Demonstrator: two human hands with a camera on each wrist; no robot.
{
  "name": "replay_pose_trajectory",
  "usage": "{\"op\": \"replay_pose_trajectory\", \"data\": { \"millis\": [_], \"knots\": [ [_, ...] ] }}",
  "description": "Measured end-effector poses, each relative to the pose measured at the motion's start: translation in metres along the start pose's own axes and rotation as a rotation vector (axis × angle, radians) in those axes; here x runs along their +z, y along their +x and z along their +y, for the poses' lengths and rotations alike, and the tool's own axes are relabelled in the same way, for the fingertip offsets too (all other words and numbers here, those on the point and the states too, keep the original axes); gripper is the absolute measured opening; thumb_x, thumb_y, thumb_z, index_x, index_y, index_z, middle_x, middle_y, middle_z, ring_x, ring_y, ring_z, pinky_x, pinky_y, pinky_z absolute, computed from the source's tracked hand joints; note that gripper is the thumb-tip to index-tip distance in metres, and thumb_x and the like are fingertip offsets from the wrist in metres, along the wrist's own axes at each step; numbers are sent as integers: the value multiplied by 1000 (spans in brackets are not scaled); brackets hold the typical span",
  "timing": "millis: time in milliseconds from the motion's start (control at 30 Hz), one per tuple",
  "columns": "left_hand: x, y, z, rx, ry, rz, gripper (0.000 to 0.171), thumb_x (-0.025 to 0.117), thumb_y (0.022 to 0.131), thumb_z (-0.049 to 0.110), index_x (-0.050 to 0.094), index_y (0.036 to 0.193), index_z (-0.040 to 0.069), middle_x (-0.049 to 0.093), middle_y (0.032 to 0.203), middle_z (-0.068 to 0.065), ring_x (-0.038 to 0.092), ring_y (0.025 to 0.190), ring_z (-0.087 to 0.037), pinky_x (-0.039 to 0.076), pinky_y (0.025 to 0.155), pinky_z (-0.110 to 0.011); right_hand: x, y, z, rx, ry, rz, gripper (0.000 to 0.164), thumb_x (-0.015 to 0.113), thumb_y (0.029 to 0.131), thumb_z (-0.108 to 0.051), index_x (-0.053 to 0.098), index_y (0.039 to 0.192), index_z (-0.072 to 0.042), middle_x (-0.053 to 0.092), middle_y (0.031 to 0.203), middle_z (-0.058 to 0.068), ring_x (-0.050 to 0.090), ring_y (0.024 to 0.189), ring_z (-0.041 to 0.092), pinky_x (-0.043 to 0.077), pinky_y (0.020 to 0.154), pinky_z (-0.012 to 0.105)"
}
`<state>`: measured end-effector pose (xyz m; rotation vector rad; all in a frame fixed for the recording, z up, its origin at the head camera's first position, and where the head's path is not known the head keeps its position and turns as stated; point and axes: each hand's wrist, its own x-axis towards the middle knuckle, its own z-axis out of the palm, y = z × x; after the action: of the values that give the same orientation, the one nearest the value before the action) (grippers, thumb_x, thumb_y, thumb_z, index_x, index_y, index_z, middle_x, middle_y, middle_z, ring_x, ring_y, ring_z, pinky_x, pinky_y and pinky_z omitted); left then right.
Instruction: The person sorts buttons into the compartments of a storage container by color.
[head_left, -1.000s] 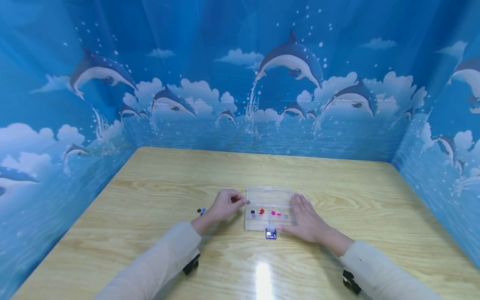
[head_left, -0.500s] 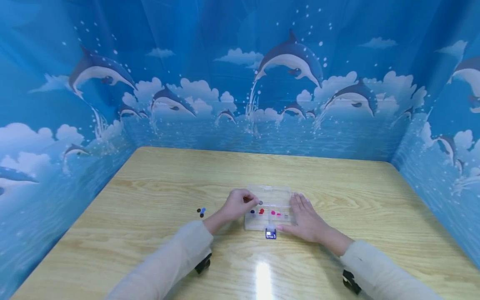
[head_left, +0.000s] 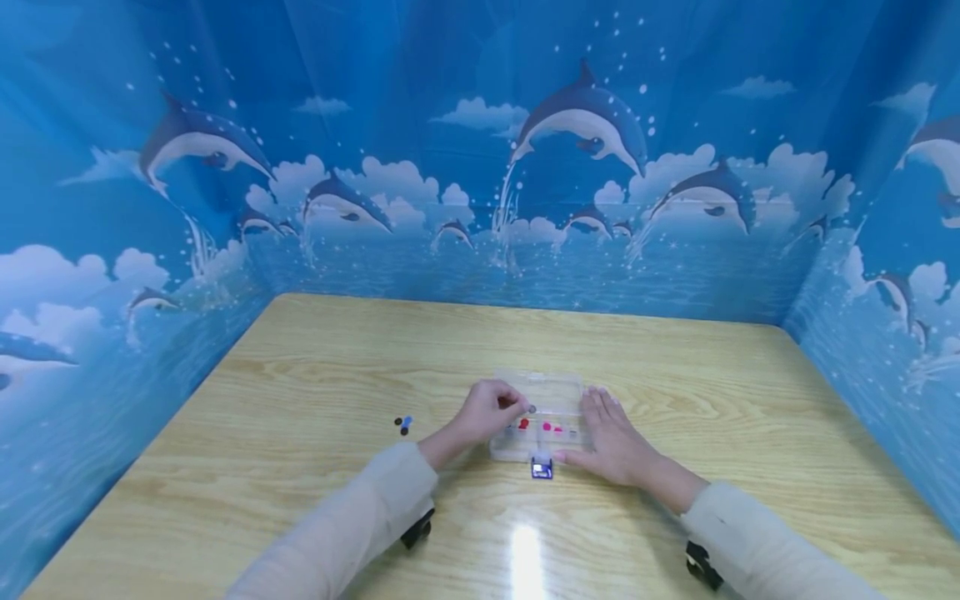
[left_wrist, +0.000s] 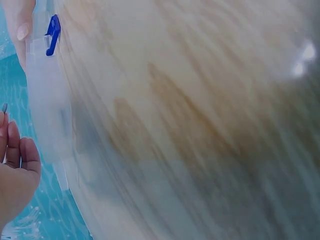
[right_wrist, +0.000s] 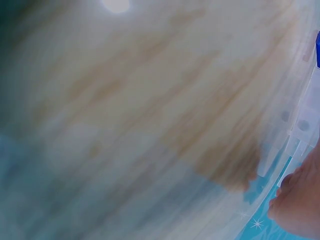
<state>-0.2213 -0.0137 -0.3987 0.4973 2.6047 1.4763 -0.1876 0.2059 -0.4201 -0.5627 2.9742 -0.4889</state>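
My left hand (head_left: 483,412) pinches a small dark grey disc (head_left: 532,409) between thumb and forefinger, over the hinge side of a clear plastic compartment box (head_left: 510,451). In the left wrist view the disc (left_wrist: 5,107) shows edge-on at the fingertips. The box's clear lid (head_left: 543,387) lies back, away from me. Red discs (head_left: 523,423) are in a left compartment, pink ones (head_left: 547,427) right of the middle. My left hand partly covers the far-left compartment. My right hand (head_left: 618,446) rests flat along the box's right side, thumb near the blue clasp (head_left: 542,467).
Left of the box, two small black discs (head_left: 404,431) and a blue piece (head_left: 407,421) lie on the wooden table (head_left: 337,358). A blue dolphin-print curtain (head_left: 465,108) hangs behind and at both sides of the table.
My left hand has moved right with the grey disc, from the box's left edge to near its middle. The right hand and the box have stayed in place.
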Motion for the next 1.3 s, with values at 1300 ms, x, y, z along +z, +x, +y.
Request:
{"op": "replay_pose_trajectory", "data": {
  "millis": [1300],
  "knots": [
    [43,14,22,150,85,-100,8,62,82,0,69,80,-1,64,76,-8,49,64,-4,44,59,-12,1,0,0,-25,0,29,101,55,82,-60,18,140,15,14,148,33,11,138,47,13,112,56]
  ]
}}
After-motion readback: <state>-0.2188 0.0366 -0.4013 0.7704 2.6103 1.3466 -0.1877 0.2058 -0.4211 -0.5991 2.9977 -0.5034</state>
